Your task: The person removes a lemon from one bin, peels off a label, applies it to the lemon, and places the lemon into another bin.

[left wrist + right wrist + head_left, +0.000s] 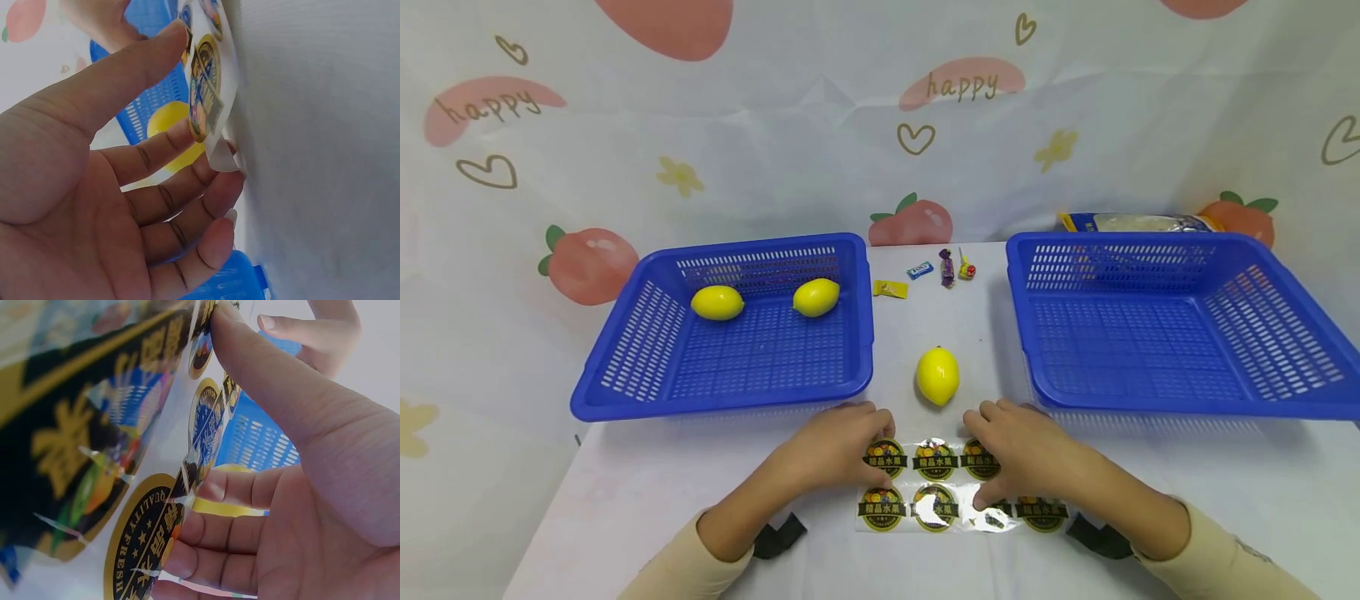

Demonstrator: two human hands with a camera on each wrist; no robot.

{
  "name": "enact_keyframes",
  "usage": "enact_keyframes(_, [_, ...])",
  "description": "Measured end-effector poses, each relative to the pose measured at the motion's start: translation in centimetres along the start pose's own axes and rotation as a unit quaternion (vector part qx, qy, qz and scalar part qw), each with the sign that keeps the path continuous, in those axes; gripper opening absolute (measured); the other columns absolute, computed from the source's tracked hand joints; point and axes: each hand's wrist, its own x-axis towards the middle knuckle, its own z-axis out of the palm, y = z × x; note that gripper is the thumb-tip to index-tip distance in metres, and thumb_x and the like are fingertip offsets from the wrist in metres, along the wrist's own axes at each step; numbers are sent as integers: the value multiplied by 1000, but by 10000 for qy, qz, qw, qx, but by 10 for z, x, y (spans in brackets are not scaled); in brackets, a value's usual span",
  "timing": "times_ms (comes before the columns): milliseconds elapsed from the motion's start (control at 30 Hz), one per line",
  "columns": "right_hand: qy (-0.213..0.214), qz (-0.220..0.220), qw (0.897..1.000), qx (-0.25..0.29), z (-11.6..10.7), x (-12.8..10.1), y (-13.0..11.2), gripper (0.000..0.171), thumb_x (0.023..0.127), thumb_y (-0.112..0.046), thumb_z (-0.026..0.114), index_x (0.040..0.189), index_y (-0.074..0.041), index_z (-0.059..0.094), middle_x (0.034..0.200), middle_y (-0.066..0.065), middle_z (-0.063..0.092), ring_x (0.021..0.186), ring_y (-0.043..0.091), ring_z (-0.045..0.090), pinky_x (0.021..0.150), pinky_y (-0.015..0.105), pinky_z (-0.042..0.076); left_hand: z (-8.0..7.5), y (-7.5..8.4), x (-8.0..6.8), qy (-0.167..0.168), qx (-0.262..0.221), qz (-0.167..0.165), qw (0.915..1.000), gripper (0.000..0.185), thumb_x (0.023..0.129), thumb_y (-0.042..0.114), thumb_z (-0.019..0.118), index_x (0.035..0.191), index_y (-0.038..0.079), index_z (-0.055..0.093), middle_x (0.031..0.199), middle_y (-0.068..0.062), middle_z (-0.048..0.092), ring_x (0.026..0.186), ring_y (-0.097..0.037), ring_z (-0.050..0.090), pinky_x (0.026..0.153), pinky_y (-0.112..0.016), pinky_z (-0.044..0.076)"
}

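Observation:
A sheet of round black-and-gold stickers (935, 461) with fruit pictures lies on the table in front of the person. My left hand (838, 450) rests at the sheet's left end, fingers spread and loosely bent; in the left wrist view its thumb (169, 40) and fingertips touch the sheet, whose corner curls up a little. Over the right part rests my right hand (1026, 450); the right wrist view shows its thumb (250, 350) and loosely bent fingers against the stickers. A yellow lemon (937, 376) lies just beyond the sheet, between the hands.
Two lemons (718, 302) sit in the left blue basket (722, 411); another blue basket (1180, 407) stands on the right. Several wrapped sweets (920, 270) and a lollipop (967, 270) lie between them at the back. Behind the right basket is a blue-edged packet (1142, 222).

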Motion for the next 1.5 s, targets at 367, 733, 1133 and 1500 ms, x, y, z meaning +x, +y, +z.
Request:
enact_keyframes(367, [27,-49,10000,-30,-1,1,1,76,58,-62,88,103,-9,54,81,-4,45,73,15,44,62,33,42,-5,4,-3,-16,30,55,10000,41,75,32,89,107,15,68,89,7,54,77,-9,50,69,-26,47])
enact_keyframes(733, [-37,-2,10000,21,0,0,0,76,58,-63,87,102,-10,54,81,-5,44,73,16,43,62,34,41,-9,9,-9,-83,216,80,9997,40,78,26,87,110,14,68,93,5,58,82,-10,54,74,-29,50])
enact_keyframes(1133, [-15,-1,10000,57,1,0,0,75,58,-62,87,102,-10,54,82,-5,44,74,16,44,63,34,41,-15,13,-16,36,346,331,9988,35,80,28,85,108,15,70,95,4,59,82,-11,55,76,-30,51])
enact_keyframes(1500, [35,-49,10000,-21,1,1,1,76,58,-63,86,100,-10,52,80,-4,44,73,16,44,61,34,40,-20,17,-20,-54,307,394,9987,30,82,28,83,106,15,70,91,7,60,81,-10,54,74,-30,50])
